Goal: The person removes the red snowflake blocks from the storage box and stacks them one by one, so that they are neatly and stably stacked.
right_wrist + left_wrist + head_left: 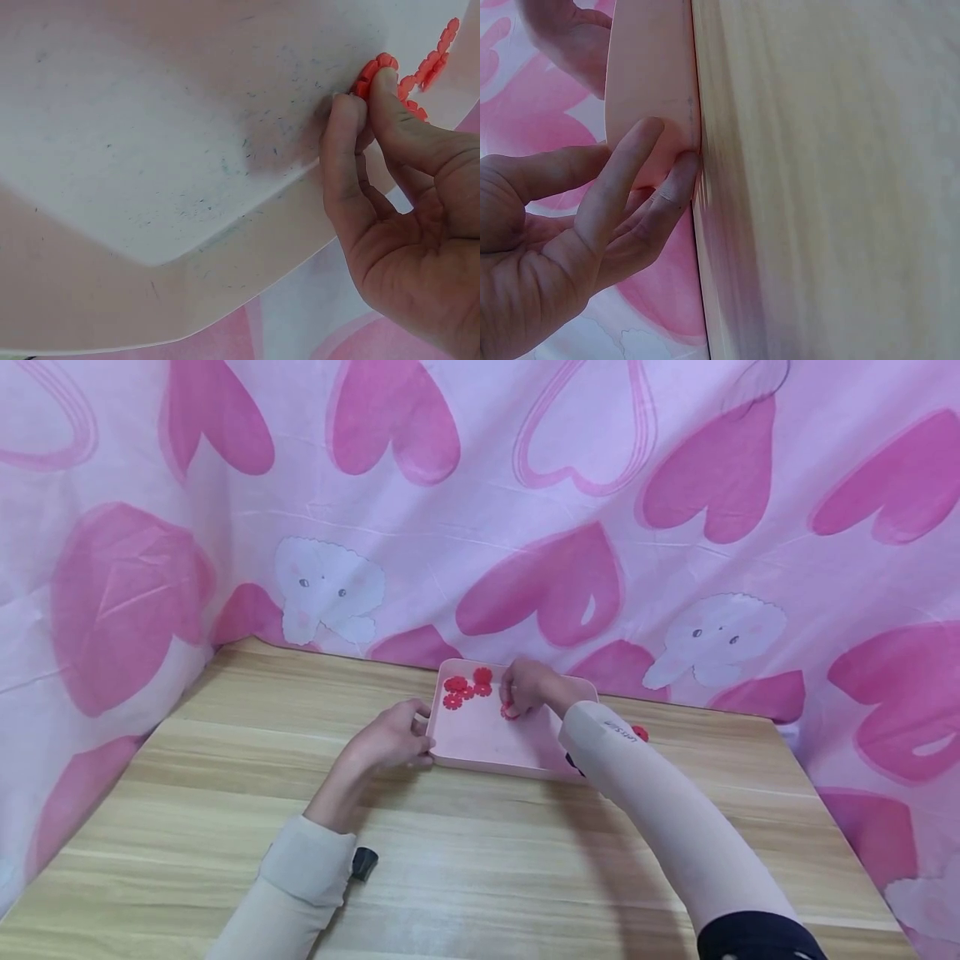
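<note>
A shallow pink tray point(480, 742) lies on the table, dark specks scattered over its floor in the right wrist view. My left hand point(390, 737) holds its near left corner, with thumb and fingertips against the outer walls point(652, 75). Over the tray's middle, my right hand point(531, 683) pinches a red notched snowflake disc point(365, 81) between thumb and fingers. Several more red snowflake discs point(453, 702) lie clustered in the tray's far left part, some overlapping. My right forearm and sleeve hide the tray's right side.
Another red disc point(640, 733) shows on the table just right of the tray, partly behind my right sleeve point(645, 793). A pink curtain with hearts point(540, 585) hangs right behind the wooden table point(450, 868). A small black piece point(365, 863) is at my left cuff.
</note>
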Demonstrator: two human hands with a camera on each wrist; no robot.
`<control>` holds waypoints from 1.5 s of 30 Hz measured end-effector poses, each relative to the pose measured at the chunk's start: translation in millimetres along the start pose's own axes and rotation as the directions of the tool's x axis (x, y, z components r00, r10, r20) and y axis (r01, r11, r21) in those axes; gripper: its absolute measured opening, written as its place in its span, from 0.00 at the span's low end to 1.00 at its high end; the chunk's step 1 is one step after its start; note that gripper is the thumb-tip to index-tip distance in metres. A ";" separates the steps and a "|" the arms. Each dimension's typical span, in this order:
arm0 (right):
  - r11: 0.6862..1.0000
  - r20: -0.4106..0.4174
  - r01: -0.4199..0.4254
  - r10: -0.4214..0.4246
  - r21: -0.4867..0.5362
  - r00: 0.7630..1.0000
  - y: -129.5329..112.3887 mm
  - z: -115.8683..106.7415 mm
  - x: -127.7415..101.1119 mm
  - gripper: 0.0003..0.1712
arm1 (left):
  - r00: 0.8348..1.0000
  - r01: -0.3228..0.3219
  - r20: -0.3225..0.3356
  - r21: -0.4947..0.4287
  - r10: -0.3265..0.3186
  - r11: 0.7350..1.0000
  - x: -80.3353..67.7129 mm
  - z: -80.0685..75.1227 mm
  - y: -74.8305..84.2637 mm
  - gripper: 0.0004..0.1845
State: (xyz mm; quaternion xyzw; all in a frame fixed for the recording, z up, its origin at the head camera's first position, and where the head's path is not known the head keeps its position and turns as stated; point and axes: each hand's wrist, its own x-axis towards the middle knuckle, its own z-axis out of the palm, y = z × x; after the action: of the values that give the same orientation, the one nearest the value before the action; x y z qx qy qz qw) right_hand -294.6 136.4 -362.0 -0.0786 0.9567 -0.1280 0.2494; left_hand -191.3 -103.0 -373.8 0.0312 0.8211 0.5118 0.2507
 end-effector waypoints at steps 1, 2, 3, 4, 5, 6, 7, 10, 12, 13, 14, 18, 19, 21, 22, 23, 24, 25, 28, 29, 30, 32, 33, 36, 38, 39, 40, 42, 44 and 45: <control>1.000 0.000 -0.001 0.001 0.009 1.000 -0.7 -0.3 -1.8 0.05 | 1.000 0.001 -0.001 0.002 -0.001 1.000 -0.1 -0.1 0.0 0.25; 1.000 0.002 0.000 0.000 0.013 1.000 -1.0 -0.6 -3.0 0.05 | 1.000 0.000 0.000 0.004 0.000 1.000 -0.1 0.0 -0.3 0.26; 1.000 0.003 0.000 0.000 0.021 1.000 -1.5 -0.9 -4.2 0.04 | 1.000 0.000 -0.001 0.005 0.000 1.000 -0.1 0.2 -0.4 0.26; 1.000 0.004 -0.002 0.002 0.029 1.000 -1.8 -1.1 -5.2 0.04 | 1.000 0.000 -0.001 0.006 0.000 1.000 -0.1 0.4 -0.5 0.26; 0.999 0.006 -0.005 0.004 0.037 1.000 -1.9 -1.2 -5.5 0.04 | 1.000 0.001 -0.001 0.010 -0.001 1.000 -0.1 0.6 -0.7 0.26; 0.999 0.006 -0.008 0.008 0.044 1.000 -2.0 -1.4 -5.7 0.04 | 1.000 0.001 0.000 0.013 -0.001 1.000 -0.1 0.8 -0.7 0.26; 0.999 0.008 -0.011 0.011 0.050 1.000 -1.9 -1.4 -5.6 0.04 | 1.000 0.001 0.000 0.015 -0.001 1.000 0.0 1.0 -0.7 0.26; 0.999 0.009 -0.015 0.014 0.045 1.000 -1.5 -2.6 -4.6 0.03 | 1.000 0.000 0.000 0.021 0.000 1.000 -0.1 1.1 -0.7 0.26; 0.999 0.008 -0.010 0.010 0.042 1.000 -0.7 -4.6 -5.2 0.03 | 1.000 -0.002 -0.001 0.020 0.002 1.000 -0.6 1.0 -0.6 0.26; 0.999 0.007 -0.008 0.008 0.042 1.000 -0.2 -5.9 -5.9 0.03 | 1.000 -0.002 -0.002 0.021 0.002 1.000 -1.0 0.8 -0.4 0.26; 0.999 0.004 -0.002 0.002 0.038 1.000 0.8 -7.3 -6.7 0.02 | 1.000 -0.001 -0.002 0.024 0.001 1.000 -1.6 0.5 -0.5 0.26; 0.999 0.001 0.005 -0.005 0.042 1.000 8.1 -14.3 -12.2 0.03 | 1.000 0.000 -0.001 0.031 0.000 1.000 -3.5 0.1 0.5 0.26; 0.999 0.000 -0.001 0.001 0.046 1.000 10.3 -16.4 -13.4 0.03 | 1.000 0.000 0.000 0.032 0.000 0.999 -3.7 0.1 0.5 0.26; 0.999 0.001 -0.010 0.010 0.053 1.000 15.3 -20.8 -16.5 0.03 | 1.000 -0.001 0.002 0.031 0.001 1.000 -4.0 0.4 0.3 0.26; 0.998 0.002 -0.014 0.014 0.060 1.000 17.9 -23.3 -18.3 0.03 | 1.000 -0.001 0.003 0.029 0.001 1.000 -4.1 0.6 -0.1 0.26; 0.998 0.002 -0.016 0.016 0.068 1.000 20.8 -25.7 -20.1 0.03 | 1.000 -0.002 0.003 0.027 0.002 1.000 -4.1 0.8 -0.5 0.26; 0.997 -0.001 -0.016 0.016 0.079 1.000 23.7 -28.1 -21.8 0.03 | 1.000 -0.004 0.003 0.028 0.004 1.000 -4.1 1.0 -0.8 0.26; 0.996 -0.003 -0.015 0.016 0.091 1.000 26.8 -30.6 -23.4 0.03 | 1.000 -0.005 0.003 0.026 0.005 1.000 -4.0 1.1 -1.2 0.26; 0.993 -0.011 -0.004 0.005 0.119 1.000 36.2 -38.8 -29.3 0.04 | 1.000 -0.009 0.000 0.018 0.009 1.000 -3.9 1.3 -1.5 0.26; 0.992 -0.015 -0.002 0.004 0.123 1.000 39.3 -41.8 -31.3 0.04 | 1.000 -0.011 -0.002 0.017 0.011 1.000 -3.9 1.3 -1.4 0.26; 0.992 -0.019 -0.004 0.007 0.127 1.000 42.4 -44.8 -33.2 0.05 | 1.000 -0.013 -0.001 0.017 0.013 1.000 -3.9 1.3 -1.2 0.26; 0.992 -0.030 -0.008 0.012 0.129 0.999 47.7 -50.5 -37.3 0.06 | 1.000 -0.014 -0.001 0.014 0.014 1.000 -4.1 1.1 -1.9 0.26; 0.991 -0.036 -0.013 0.018 0.129 0.999 50.8 -53.3 -39.1 0.06 | 1.000 -0.014 -0.001 0.014 0.014 1.000 -4.2 1.0 -2.1 0.26; 0.993 -0.054 -0.009 0.016 0.119 0.998 61.5 -61.6 -45.6 0.05 | 1.000 -0.014 0.002 0.017 0.014 1.000 -4.5 1.0 -2.7 0.26; 0.994 -0.060 -0.001 0.008 0.110 0.998 70.1 -65.9 -49.4 0.05 | 1.000 -0.012 0.003 0.018 0.012 1.000 -4.7 1.0 -2.5 0.26; 0.993 -0.058 -0.002 0.008 0.114 0.998 74.7 -67.6 -51.1 0.05 | 1.000 -0.012 0.002 0.018 0.012 1.000 -4.7 1.0 -2.4 0.27; 0.993 -0.056 0.000 0.007 0.117 0.998 79.4 -68.9 -53.1 0.04 | 1.000 -0.013 0.004 0.020 0.013 1.000 -4.7 1.0 -2.4 0.27; 0.991 -0.042 -0.010 0.015 0.135 0.999 88.6 -71.2 -57.3 0.04 | 1.000 -0.011 0.001 0.022 0.011 1.000 -4.7 1.2 -1.7 0.27; 0.987 -0.028 -0.028 0.033 0.157 0.999 97.7 -72.8 -61.7 0.04 | 1.000 -0.010 0.002 0.023 0.010 1.000 -4.6 1.3 -1.2 0.26; 0.985 -0.021 -0.037 0.041 0.166 0.999 103.0 -74.0 -64.1 0.04 | 1.000 -0.009 0.003 0.024 0.009 1.000 -4.5 1.3 -1.1 0.26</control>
State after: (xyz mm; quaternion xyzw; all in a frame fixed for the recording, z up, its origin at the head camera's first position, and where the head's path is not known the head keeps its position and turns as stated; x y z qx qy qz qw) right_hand -285.0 263.7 -299.7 -0.0372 0.9470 -0.2032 0.2459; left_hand -186.7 -103.9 -373.5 0.0388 0.8267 0.5030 0.2489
